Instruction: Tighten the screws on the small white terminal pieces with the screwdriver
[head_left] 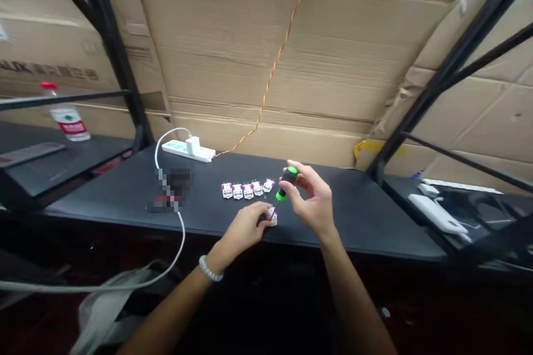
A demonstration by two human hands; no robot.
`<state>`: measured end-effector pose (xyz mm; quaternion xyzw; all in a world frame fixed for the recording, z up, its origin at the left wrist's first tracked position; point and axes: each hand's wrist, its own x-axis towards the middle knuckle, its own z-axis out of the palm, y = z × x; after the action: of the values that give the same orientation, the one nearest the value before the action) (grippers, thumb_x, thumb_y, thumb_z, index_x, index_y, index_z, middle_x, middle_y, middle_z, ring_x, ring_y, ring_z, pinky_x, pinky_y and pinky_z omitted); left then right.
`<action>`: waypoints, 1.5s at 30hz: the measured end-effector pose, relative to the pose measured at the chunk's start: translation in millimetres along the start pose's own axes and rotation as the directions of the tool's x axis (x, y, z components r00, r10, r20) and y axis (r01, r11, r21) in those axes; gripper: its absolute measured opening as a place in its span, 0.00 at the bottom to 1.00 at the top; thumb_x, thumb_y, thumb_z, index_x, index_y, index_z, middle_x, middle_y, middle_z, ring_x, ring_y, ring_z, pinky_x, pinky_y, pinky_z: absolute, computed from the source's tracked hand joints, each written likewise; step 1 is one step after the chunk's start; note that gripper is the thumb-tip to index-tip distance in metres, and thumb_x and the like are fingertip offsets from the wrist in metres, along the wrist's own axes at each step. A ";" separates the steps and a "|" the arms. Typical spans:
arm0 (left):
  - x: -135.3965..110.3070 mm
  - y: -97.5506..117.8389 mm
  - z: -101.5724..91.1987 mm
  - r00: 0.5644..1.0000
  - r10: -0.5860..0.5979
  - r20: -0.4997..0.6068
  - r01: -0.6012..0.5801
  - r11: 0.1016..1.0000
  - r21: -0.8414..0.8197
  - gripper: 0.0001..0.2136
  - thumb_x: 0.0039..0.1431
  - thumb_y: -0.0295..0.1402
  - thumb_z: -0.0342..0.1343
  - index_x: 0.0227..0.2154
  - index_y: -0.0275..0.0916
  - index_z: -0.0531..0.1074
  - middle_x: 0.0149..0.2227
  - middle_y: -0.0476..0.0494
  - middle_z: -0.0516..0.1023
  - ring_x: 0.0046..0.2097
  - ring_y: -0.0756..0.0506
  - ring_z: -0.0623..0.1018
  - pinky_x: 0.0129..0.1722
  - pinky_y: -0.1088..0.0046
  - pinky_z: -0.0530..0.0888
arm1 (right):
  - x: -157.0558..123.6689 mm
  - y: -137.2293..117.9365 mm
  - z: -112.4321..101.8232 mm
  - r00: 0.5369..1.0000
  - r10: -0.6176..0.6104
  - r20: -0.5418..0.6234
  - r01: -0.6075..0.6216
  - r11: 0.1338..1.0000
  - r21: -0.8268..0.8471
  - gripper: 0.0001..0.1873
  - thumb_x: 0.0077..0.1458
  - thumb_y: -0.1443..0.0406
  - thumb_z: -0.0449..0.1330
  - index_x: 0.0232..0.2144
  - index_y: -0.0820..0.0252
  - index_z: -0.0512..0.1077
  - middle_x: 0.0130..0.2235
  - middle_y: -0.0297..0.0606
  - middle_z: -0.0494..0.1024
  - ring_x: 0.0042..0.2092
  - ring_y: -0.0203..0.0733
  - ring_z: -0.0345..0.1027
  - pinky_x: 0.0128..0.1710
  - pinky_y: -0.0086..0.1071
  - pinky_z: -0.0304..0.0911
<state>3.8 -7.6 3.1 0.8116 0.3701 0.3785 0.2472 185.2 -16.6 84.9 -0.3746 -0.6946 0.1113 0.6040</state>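
My right hand [310,197] is closed around the black and green handle of a screwdriver [289,176], which tilts with its shaft pointing down and left. The tip reaches a small white and purple part [273,217] on the black table. Pinched against the left side of that part are the fingers of my left hand [247,224], hiding some of it. A row of several similar white and purple parts [248,191] with thin pins lies just beyond my hands. Another white piece shows partly behind my right hand.
A white power strip [188,150] with a plugged-in charger stands at the back left, its white cable [182,233] hanging over the front edge. Black metal posts [381,169] flank the black table [366,216]. Cardboard [250,39] walls the back. A bottle [70,119] stands far left.
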 end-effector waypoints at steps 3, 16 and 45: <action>1.0 -0.6 -2.0 1.000 -0.016 0.014 0.016 1.000 -0.014 0.07 0.62 0.21 0.60 0.32 0.41 0.75 0.45 0.44 0.85 0.48 0.40 0.83 0.53 0.64 0.78 | -0.4 -0.8 0.7 1.000 -0.005 -0.001 0.005 1.000 0.010 0.20 0.63 0.60 0.68 0.57 0.50 0.77 0.47 0.39 0.82 0.43 0.43 0.80 0.46 0.39 0.78; 0.0 3.0 -1.2 0.999 -0.039 0.013 0.038 0.999 0.014 0.09 0.59 0.18 0.58 0.32 0.41 0.74 0.46 0.43 0.84 0.48 0.40 0.82 0.52 0.65 0.76 | 0.4 -5.8 -1.3 0.998 -0.062 0.031 0.064 0.997 -0.037 0.22 0.64 0.62 0.67 0.59 0.48 0.76 0.46 0.37 0.78 0.44 0.41 0.75 0.44 0.36 0.75; -2.0 13.1 11.5 0.999 -0.041 -0.033 0.045 0.992 0.119 0.11 0.56 0.16 0.53 0.32 0.41 0.67 0.41 0.45 0.76 0.42 0.42 0.79 0.44 0.68 0.72 | 7.9 -11.2 1.7 0.983 -0.138 0.123 0.141 0.990 -0.019 0.21 0.66 0.63 0.64 0.60 0.51 0.75 0.45 0.39 0.80 0.43 0.42 0.76 0.43 0.38 0.75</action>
<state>17.5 -18.5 4.4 0.8108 0.4135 0.3626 0.2004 179.4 -18.7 97.2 -0.3259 -0.7562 0.0816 0.5616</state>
